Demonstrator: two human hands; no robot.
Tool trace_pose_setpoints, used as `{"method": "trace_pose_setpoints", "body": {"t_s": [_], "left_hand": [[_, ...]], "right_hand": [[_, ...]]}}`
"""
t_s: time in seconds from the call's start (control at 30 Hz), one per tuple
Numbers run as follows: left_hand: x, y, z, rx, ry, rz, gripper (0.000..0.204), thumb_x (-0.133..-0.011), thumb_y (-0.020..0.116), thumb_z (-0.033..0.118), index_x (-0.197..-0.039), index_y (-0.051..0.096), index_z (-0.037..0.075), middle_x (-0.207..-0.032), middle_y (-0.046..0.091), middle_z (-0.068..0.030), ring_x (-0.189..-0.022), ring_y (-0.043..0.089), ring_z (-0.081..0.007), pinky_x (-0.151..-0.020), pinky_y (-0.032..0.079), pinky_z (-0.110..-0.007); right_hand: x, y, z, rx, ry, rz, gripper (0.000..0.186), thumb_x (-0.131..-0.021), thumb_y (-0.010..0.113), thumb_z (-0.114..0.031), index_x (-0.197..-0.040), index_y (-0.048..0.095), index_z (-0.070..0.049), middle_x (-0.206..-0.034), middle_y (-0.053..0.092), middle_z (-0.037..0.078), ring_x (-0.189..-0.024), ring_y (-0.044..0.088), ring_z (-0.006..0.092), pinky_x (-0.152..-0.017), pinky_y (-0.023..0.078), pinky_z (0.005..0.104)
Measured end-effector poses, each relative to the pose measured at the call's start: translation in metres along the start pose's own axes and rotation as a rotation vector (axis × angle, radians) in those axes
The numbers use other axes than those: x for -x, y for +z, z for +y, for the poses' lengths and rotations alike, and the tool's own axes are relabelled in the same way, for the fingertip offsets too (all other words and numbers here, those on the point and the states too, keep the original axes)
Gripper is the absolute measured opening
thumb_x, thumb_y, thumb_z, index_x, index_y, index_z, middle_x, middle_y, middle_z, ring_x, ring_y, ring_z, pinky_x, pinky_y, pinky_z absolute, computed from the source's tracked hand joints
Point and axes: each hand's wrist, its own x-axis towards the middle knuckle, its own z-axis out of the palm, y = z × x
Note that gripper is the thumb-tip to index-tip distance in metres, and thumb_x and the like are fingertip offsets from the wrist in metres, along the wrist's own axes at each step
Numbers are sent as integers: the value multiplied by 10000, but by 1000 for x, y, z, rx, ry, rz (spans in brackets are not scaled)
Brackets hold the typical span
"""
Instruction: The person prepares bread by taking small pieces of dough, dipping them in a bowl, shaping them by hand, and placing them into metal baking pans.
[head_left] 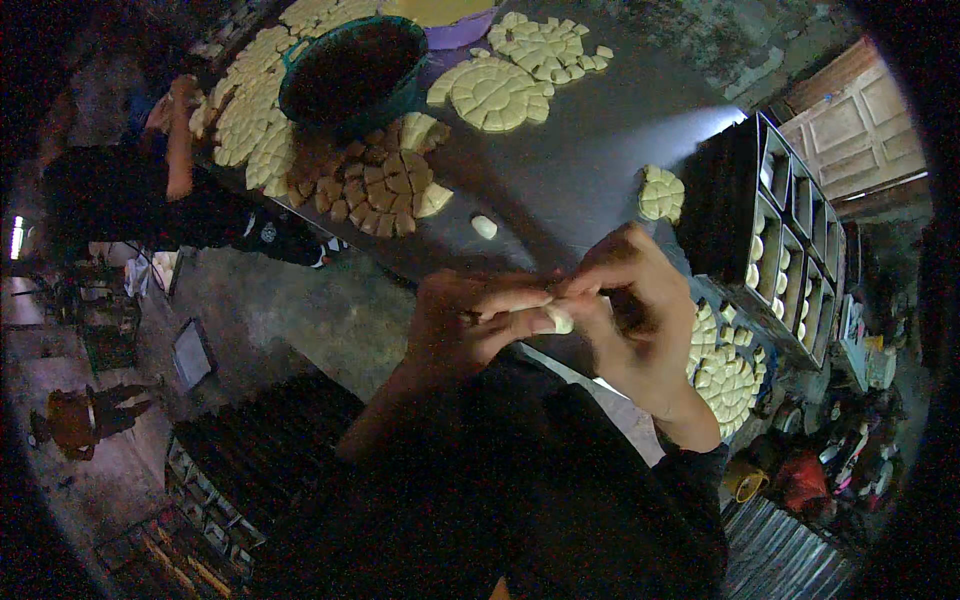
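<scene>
Near the table's front edge, my left hand (470,320) and my right hand (630,320) meet around a small pale piece of dough (556,322), their fingers pinched on it and partly hiding it. A rounded pale dough ball (484,226) lies alone on the metal table (560,130) just beyond my hands. A cluster of brown cut dough (385,185) sits at the back left. Pale cut dough pieces (727,390) lie beside my right wrist, and a small pale cluster (660,192) is further back.
A green tub (353,75), more pale dough (497,92) and a purple container (460,30) stand at the back. At right, dark stacked moulds (770,230) hold dough. Another person (180,135) works at the far left. A dark rack (260,450) stands at lower left.
</scene>
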Motion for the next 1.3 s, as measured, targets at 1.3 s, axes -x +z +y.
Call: {"method": "trace_pose_setpoints", "body": {"t_s": [1.3], "left_hand": [[-15, -166, -252, -763, -133, -55, 223, -892, 662, 198, -1107, 674, 138, -983, 657, -88, -932, 634, -283, -808, 512, -444]], "right_hand": [[-46, 177, 239, 72, 744, 245, 420, -785, 687, -6, -1196, 606, 6, -1043, 621, 183, -974, 620, 359, -827, 518, 383]]}}
